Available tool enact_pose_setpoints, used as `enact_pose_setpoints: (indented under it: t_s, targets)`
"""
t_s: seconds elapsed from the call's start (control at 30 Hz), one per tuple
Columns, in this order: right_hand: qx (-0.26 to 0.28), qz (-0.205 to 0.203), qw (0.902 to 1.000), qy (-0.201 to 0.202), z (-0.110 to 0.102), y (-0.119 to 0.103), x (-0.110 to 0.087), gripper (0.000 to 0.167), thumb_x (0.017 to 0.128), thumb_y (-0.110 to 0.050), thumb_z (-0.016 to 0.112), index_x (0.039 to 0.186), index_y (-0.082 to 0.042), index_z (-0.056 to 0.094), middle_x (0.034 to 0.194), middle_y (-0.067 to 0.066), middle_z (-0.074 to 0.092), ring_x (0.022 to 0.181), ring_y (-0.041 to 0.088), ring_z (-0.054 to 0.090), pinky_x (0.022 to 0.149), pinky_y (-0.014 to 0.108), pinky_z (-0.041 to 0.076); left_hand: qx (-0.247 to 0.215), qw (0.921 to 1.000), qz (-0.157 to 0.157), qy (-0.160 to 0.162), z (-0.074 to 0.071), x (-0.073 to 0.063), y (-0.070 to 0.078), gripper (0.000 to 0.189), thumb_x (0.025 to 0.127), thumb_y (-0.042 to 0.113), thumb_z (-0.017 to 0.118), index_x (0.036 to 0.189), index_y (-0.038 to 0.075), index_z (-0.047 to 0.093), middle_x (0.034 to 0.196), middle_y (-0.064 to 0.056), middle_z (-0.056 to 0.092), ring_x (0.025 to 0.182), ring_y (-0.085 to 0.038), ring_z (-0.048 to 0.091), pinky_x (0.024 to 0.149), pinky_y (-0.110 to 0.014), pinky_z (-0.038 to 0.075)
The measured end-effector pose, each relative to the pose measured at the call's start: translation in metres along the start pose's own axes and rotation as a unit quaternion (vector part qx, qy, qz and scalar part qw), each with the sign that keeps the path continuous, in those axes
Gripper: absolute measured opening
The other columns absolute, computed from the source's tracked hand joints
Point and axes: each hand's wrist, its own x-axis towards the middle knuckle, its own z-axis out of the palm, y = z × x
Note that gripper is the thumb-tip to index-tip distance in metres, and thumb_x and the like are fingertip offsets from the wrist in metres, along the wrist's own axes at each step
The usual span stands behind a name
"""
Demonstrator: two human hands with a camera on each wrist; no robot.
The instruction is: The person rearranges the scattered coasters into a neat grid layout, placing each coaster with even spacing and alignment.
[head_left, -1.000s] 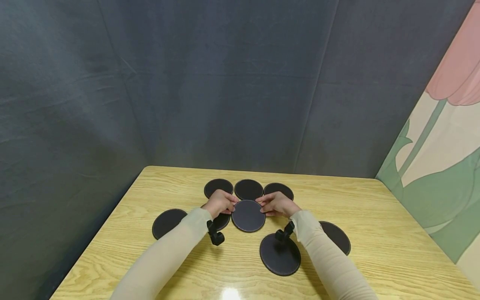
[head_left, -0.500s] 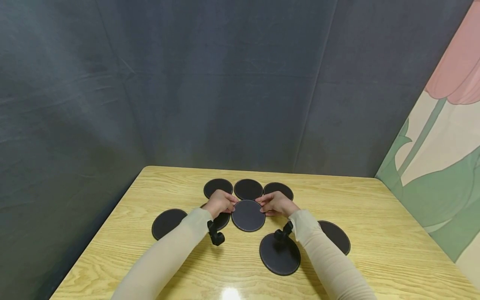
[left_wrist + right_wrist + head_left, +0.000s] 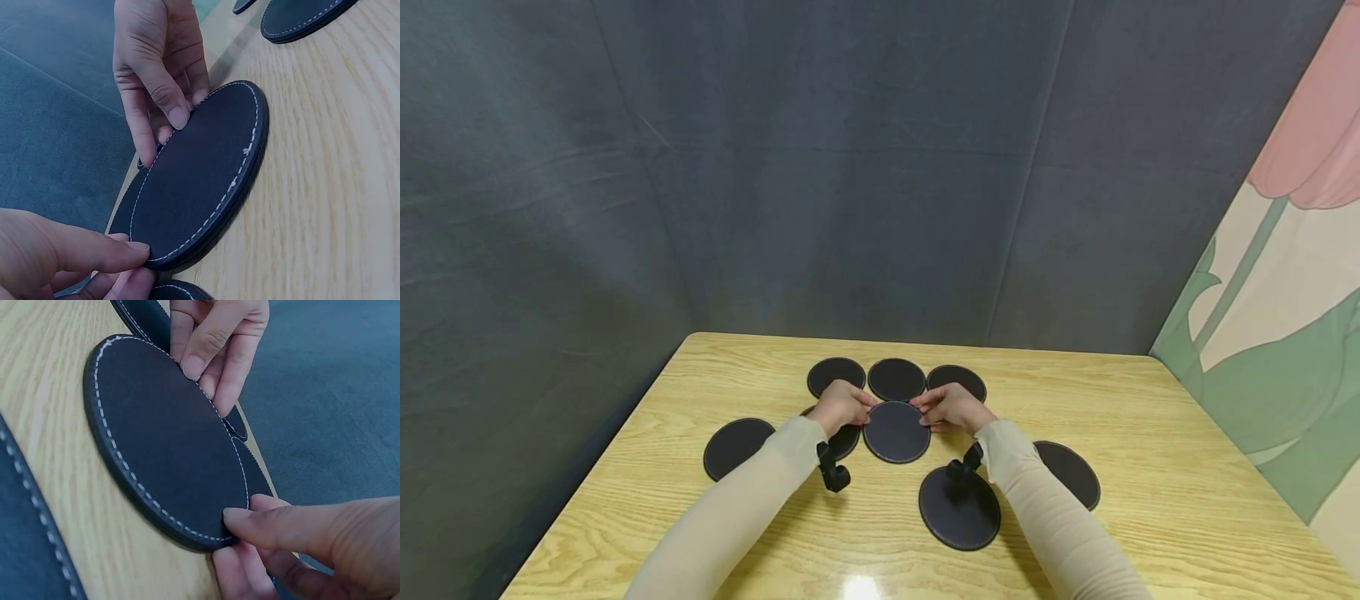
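Observation:
A round black leather coaster (image 3: 897,432) with white edge stitching sits mid-table between both hands. My left hand (image 3: 841,406) pinches its left edge, thumb on top and fingers at the rim. On the opposite edge, my right hand (image 3: 957,408) pinches it likewise, its thumb pad lying on the leather in the right wrist view. Just behind it is a row of three similar coasters, left (image 3: 835,371), middle (image 3: 897,378) and right (image 3: 958,380). Another coaster (image 3: 844,442) lies partly hidden beneath my left hand and wrist.
On the wooden table (image 3: 1075,392) lie more black coasters: one at the left (image 3: 737,447), one at the front (image 3: 959,510), and one at the right (image 3: 1071,473) partly behind the right sleeve. A dark curtain (image 3: 850,167) hangs behind the table's far edge.
Almost nothing differs. Both hands keep their pinch on the coaster, which stays in practically the same place.

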Motion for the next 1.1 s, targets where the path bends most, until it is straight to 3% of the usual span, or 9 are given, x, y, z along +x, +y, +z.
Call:
enact_pose_setpoints:
  t_s: [0.27,1.1]
  targets:
    - [-0.031,-0.004,0.9995,0.01,0.002,0.0006,0.0022,0.036,0.077,0.014,0.07,0.113,0.006,0.069,0.076,-0.001,0.062,0.062,0.007,0.06,0.052,0.021,0.053,0.028,0.9995,0.01,0.001,0.0018,0.0001,0.0005,0.032,0.069,-0.022,0.066,0.095,-0.006,0.074,0.085,-0.014,0.073,0.066,-0.01,0.061,0.06,-0.023,0.056]
    - [-0.051,-0.005,0.9986,0.011,0.0022,-0.0003,0.0004,0.033,0.076,0.012,0.072,0.109,0.009,0.069,0.077,0.0,0.067,0.062,0.006,0.059,0.052,0.019,0.051,0.093,0.9956,0.016,0.001,0.0009,0.0006,0.0025,0.026,0.069,-0.017,0.07,0.088,-0.001,0.077,0.085,-0.01,0.073,0.067,-0.011,0.064,0.059,-0.023,0.055]
